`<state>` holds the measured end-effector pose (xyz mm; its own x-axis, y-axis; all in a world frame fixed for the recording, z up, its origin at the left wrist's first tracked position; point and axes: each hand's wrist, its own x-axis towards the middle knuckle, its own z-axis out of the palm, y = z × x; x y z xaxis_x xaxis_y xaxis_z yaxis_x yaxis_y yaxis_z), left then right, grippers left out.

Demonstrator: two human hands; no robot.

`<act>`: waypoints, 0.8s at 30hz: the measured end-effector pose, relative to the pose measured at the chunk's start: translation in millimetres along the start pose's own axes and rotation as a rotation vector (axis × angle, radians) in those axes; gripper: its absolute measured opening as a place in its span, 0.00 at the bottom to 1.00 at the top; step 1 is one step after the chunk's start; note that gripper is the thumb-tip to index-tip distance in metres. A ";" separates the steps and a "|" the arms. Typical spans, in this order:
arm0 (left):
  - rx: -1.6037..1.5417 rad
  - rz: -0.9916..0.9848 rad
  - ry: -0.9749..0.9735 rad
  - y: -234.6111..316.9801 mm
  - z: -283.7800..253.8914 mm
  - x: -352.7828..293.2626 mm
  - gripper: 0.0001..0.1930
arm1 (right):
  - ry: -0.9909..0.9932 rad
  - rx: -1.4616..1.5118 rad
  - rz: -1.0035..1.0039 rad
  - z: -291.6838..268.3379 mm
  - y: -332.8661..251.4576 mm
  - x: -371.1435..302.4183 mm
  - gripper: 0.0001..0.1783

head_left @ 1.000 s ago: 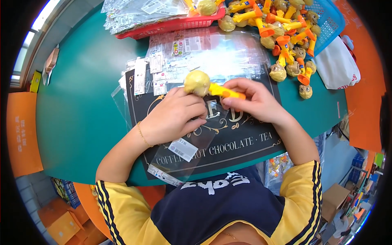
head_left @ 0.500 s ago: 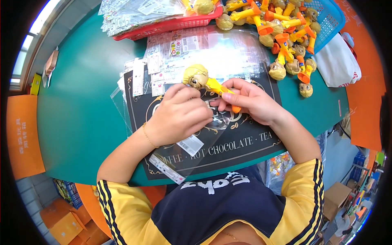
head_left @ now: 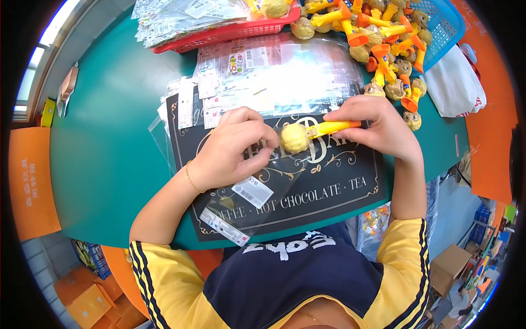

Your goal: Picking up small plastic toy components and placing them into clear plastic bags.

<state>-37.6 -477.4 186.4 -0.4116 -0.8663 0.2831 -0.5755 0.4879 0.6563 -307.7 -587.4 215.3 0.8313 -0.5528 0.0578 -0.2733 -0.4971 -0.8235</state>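
Between finger and thumb, my right hand grips the orange base end of a toy figure with a yellow body. Its blond head points left, hair side up, close to the fingertips of my left hand. That left hand is closed in a pinch on a clear plastic bag, which spreads below it over the black mat. A white barcode label and a printed strip show on the bag. The bag's mouth is hard to make out, and the toy's head lies at or just beside it.
Flat clear bags overlap on the dark printed mat beyond my hands. A red basket of packets stands at the far side. Similar toys are heaped by a blue basket, with a white cloth bag alongside.
My right hand has shifted right and turned the toy from slanting, face showing, to nearly level with its hair side up. The toy's head moved lower and right. My left hand stays near the bag.
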 end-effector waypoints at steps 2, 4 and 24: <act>-0.118 -0.004 0.025 1.2 0.3 0.1 0.09 | -0.021 -0.058 -0.021 3.8 -3.4 0.4 0.17; -0.147 0.000 0.045 2.7 3.5 0.8 0.10 | -0.025 -0.060 -0.016 4.5 -6.5 -0.8 0.17; -0.376 -0.708 -0.078 12.0 -4.4 -3.2 0.22 | 0.087 -0.114 -0.337 27.5 1.0 10.2 0.17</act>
<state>-40.1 -469.2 196.4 -0.0948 -0.9396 -0.3289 -0.4479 -0.2548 0.8570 -286.1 -575.1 199.5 0.8410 -0.3974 0.3671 -0.0472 -0.7299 -0.6819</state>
